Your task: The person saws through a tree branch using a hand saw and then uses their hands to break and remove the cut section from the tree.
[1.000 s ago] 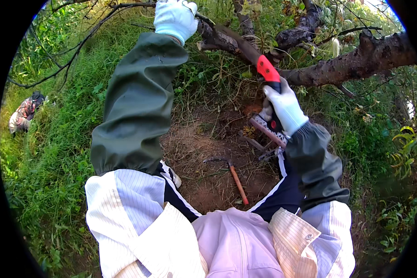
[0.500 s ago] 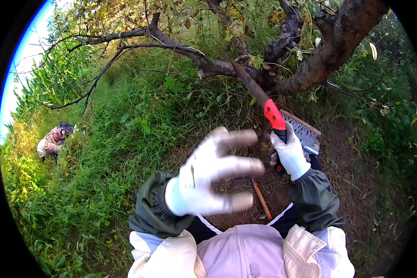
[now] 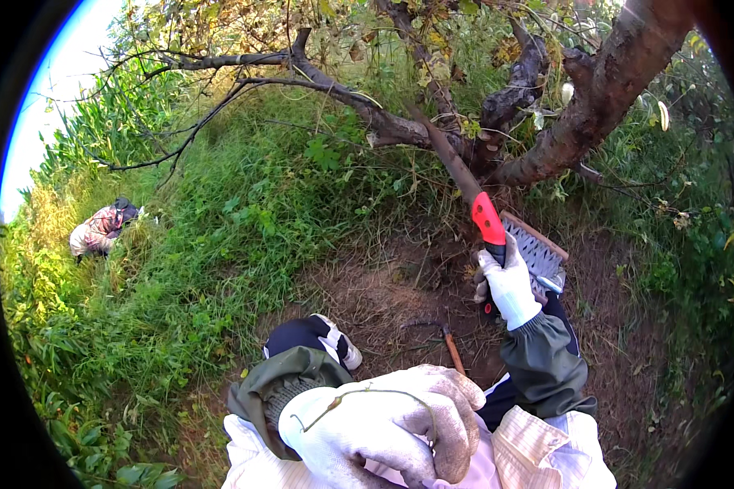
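My right hand (image 3: 510, 285), in a white glove, grips the black grip of a pruning saw with a red section (image 3: 488, 218). Its long brown blade (image 3: 451, 159) points up and away toward the fork at the tree's base. Low in front of my chest is my left hand (image 3: 400, 420), gloved in dirty white. Its fingers are curled together, and whatever they may hold is hidden. Across the back of that glove lies a thin green stem (image 3: 375, 392). A hand tool with an orange-brown handle (image 3: 453, 352) and thin dark metal head lies on the ground.
Thick tree limbs (image 3: 599, 98) rise at upper right, and a bare branch (image 3: 334, 90) reaches left. Beside my right hand is a grey zigzag-patterned thing with a brown edge (image 3: 538, 253). Tall grass (image 3: 220, 220) covers the left slope, where another person (image 3: 102, 228) bends down.
My left hand has dropped toward my chest, its spread fingers now curled. My right hand still holds the saw in nearly the same place. The view has shifted slightly.
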A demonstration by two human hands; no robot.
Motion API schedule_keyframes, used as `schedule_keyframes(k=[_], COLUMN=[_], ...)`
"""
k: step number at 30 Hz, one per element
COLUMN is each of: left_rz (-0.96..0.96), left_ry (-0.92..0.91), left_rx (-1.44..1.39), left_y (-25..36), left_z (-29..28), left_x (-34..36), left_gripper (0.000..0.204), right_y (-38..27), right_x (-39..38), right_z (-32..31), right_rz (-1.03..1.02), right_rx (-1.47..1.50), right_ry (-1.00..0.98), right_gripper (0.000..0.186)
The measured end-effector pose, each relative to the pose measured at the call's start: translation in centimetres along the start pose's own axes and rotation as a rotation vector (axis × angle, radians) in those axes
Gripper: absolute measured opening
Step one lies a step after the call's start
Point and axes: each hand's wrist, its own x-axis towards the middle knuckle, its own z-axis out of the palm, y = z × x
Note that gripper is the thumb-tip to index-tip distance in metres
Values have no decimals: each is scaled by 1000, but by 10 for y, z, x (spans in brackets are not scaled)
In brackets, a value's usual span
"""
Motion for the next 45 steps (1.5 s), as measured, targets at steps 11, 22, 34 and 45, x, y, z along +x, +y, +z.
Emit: schedule_keyframes(k=[11, 22, 34, 45], left_rz=[-154, -1058, -1589, -1928], left_ry=[-87, 970, 639, 426], left_rx=[63, 1045, 1245, 1050], left_y=[19, -65, -88, -118], left_z=[-4, -132, -151, -159], left_x=[-8, -196, -211, -203], left_gripper=[38, 24, 38, 39], right_y=[7, -30, -77, -87], right_x=[-20, 7, -4, 35], right_z=[0, 16, -2, 17], right_rz=[-219, -319, -211, -188], right_rx=[177, -352, -375, -337], right_ry=[-122, 2, 52, -16], right_gripper=[74, 63, 59, 60])
